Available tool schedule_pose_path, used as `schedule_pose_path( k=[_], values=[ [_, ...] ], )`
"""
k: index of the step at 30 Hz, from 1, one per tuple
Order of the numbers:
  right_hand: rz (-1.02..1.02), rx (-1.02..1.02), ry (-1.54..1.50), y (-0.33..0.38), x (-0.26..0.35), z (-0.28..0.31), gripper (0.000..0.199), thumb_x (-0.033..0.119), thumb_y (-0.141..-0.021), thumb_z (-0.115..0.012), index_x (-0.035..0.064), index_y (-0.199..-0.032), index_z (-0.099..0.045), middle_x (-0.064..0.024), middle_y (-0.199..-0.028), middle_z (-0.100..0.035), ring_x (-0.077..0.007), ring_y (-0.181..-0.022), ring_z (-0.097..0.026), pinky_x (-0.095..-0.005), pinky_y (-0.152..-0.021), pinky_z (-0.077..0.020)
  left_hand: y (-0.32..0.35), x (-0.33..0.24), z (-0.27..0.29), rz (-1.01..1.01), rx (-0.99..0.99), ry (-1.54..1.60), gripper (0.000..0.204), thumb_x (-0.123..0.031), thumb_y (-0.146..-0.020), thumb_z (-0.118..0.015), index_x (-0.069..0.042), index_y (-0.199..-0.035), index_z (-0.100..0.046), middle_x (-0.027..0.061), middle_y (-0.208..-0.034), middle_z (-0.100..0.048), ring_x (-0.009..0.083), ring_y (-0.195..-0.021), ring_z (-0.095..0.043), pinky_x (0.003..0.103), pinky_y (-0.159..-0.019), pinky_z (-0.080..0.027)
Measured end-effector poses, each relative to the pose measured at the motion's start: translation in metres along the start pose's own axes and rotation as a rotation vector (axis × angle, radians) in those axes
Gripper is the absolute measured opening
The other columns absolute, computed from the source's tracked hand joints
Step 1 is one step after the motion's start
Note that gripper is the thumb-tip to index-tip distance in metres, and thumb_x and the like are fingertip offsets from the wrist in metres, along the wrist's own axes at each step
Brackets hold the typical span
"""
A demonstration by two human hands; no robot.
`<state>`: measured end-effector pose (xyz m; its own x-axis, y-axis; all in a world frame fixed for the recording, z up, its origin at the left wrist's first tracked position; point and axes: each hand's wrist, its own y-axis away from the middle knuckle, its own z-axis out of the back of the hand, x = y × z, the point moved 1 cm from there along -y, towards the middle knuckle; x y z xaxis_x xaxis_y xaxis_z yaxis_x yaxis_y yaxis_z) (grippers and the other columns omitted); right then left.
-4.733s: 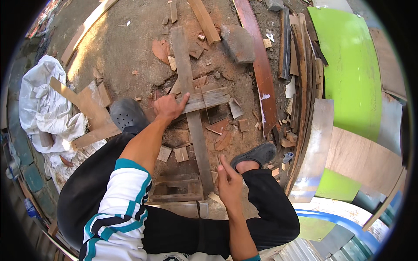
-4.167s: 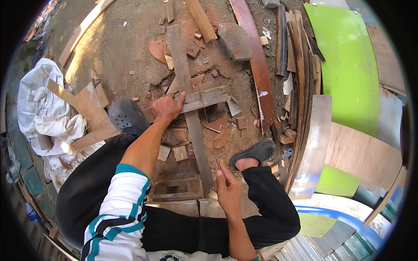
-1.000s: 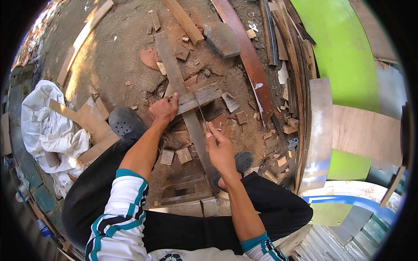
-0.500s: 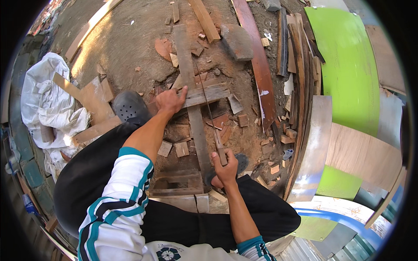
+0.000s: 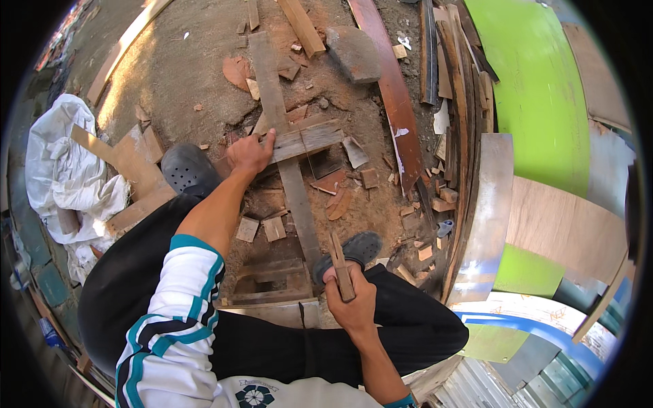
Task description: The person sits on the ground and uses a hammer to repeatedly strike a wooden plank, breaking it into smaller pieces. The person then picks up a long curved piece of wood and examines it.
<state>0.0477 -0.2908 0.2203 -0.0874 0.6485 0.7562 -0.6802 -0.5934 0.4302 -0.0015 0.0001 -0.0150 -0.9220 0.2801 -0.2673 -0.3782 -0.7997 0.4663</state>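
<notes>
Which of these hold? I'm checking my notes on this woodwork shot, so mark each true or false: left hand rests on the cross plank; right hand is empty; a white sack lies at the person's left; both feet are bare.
1. The left hand rests on the cross plank: true.
2. The right hand is empty: false, it grips a wooden stick.
3. A white sack lies at the left: true.
4. Both feet are bare: false, dark clogs are worn.

The long weathered wooden plank (image 5: 289, 163) is grey-brown. The curved glossy panel (image 5: 544, 88) is bright green. The striped knit sleeve (image 5: 180, 299) is white with teal and black stripes. The crumpled plastic sack (image 5: 58, 170) is white, the perforated rubber clog (image 5: 185, 168) dark grey.
</notes>
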Motion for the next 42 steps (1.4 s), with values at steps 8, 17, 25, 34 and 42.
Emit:
schedule_pose_path(
  k=[8, 17, 25, 34, 42],
  values=[
    [0.104, 0.018, -0.038, -0.138, -0.046, -0.072, 0.022, 0.015, -0.082, -0.068, -0.0022, -0.088, -0.056, -0.0238, -0.074, -0.062, -0.0385, -0.072, -0.063, -0.0443, -0.066, -0.0487, -0.003, -0.006, -0.004, 0.004, 0.002, -0.037, 0.071, -0.064, -0.097, -0.034, -0.007, -0.106, -0.075, 0.0258, -0.092, -0.072, 0.0406, -0.094, -0.07, 0.048, -0.086, -0.051],
    [-0.038, 0.096, -0.045, -0.135, -0.018, -0.061, 0.027, 0.015, -0.081, -0.07, -0.003, -0.093, -0.055, -0.027, -0.079, -0.064, -0.0463, -0.079, -0.065, -0.0481, -0.069, -0.049, -0.004, -0.005, -0.006, 0.018, 0.015, -0.084, 0.069, -0.063, -0.098, -0.033, -0.01, -0.108, -0.075, 0.0257, -0.093, -0.072, 0.0409, -0.094, -0.07, 0.048, -0.087, -0.052],
    [-0.001, 0.037, 0.048, -0.072, -0.015, -0.049, 0.017, 0.013, -0.083, -0.067, -0.0004, -0.088, -0.056, -0.0155, -0.064, -0.059, -0.0294, -0.057, -0.062, -0.039, -0.058, -0.048, -0.009, -0.005, -0.007, -0.005, -0.04, -0.1, 0.068, -0.063, -0.097, -0.035, -0.01, -0.108, -0.076, 0.0257, -0.091, -0.072, 0.0409, -0.092, -0.07, 0.048, -0.084, -0.053],
    [0.011, 0.012, -0.007, 0.019, -0.017, 0.01, 0.013, 0.007, -0.081, -0.067, 0.0007, -0.087, -0.057, -0.0166, -0.064, -0.06, -0.0294, -0.056, -0.065, -0.0355, -0.052, -0.0481, -0.005, -0.004, -0.004, -0.006, -0.066, -0.099, 0.069, -0.064, -0.097, -0.034, -0.01, -0.106, -0.076, 0.025, -0.091, -0.072, 0.0407, -0.092, -0.07, 0.048, -0.084, -0.053],
    [0.214, 0.023, -0.066, -0.149, -0.076, -0.076, 0.017, 0.014, -0.081, -0.066, -0.0004, -0.089, -0.06, -0.0242, -0.073, -0.063, -0.0445, -0.071, -0.065, -0.0462, -0.06, -0.0508, -0.004, -0.008, -0.007, -0.036, -0.028, -0.014, 0.07, -0.062, -0.098, -0.035, -0.005, -0.104, -0.075, 0.0263, -0.09, -0.071, 0.0409, -0.091, -0.07, 0.048, -0.084, -0.053]
  ],
)
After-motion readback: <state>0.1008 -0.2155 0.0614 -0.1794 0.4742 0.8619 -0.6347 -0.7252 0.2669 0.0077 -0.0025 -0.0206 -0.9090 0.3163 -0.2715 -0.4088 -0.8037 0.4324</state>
